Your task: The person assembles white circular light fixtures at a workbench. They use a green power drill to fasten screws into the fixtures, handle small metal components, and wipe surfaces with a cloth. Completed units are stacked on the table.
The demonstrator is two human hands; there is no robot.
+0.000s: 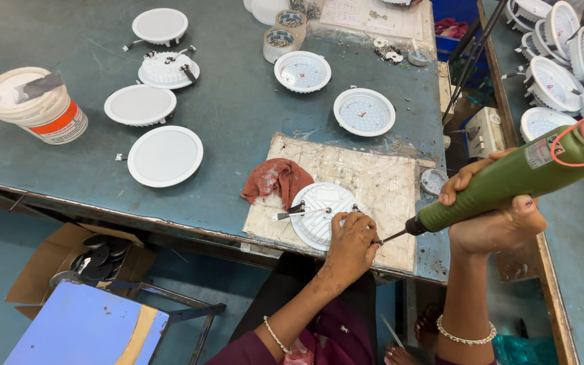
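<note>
Two hands work one round white downlight housing (321,215), which lies back-up on a worn board (373,182) at the bench's near edge, right of a rust-red rag (277,179). The left hand (351,245) pinches at the housing's rim, steadying it. The right hand (496,220), fingers wrapped tight, grips a green electric screwdriver (508,181), its bit angled to that same spot.

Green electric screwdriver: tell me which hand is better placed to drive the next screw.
Right. The right hand grips the green electric screwdriver, its bit aimed at the white round lamp housing, which the left hand steadies on the worn board.
</note>
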